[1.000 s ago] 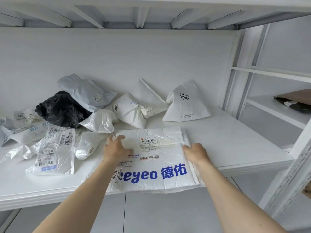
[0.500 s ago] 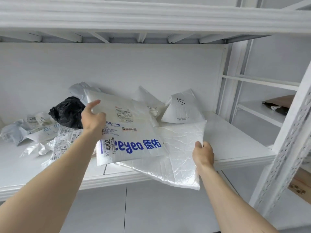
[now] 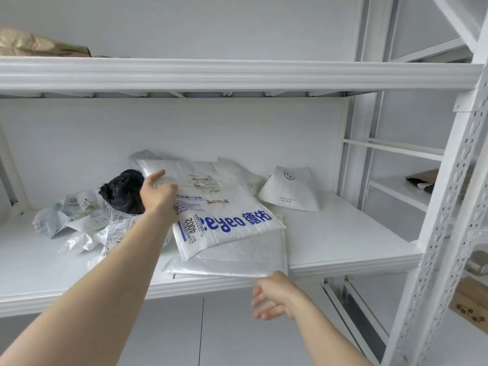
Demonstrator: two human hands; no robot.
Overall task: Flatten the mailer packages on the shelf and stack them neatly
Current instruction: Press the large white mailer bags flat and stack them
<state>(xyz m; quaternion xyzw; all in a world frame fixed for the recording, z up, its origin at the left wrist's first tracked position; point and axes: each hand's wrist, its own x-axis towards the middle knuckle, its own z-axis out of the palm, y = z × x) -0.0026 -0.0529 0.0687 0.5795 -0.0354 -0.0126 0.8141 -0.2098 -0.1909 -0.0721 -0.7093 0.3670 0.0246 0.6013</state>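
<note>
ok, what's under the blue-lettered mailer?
A plain white mailer lies flat beneath the blue-lettered mailer, its front edge at the shelf lip. The left hand holds the top one tilted. Anything further under its far end is covered.

Left hand grips the left edge of the blue-lettered white mailer, which sits tilted on top of a plain flat white mailer at the shelf front edge. Right hand hangs below that edge, fingers relaxed, holding nothing. Left of the lettered mailer: black bag and crumpled labelled mailers; right of it, a white pouch propped up.
</note>
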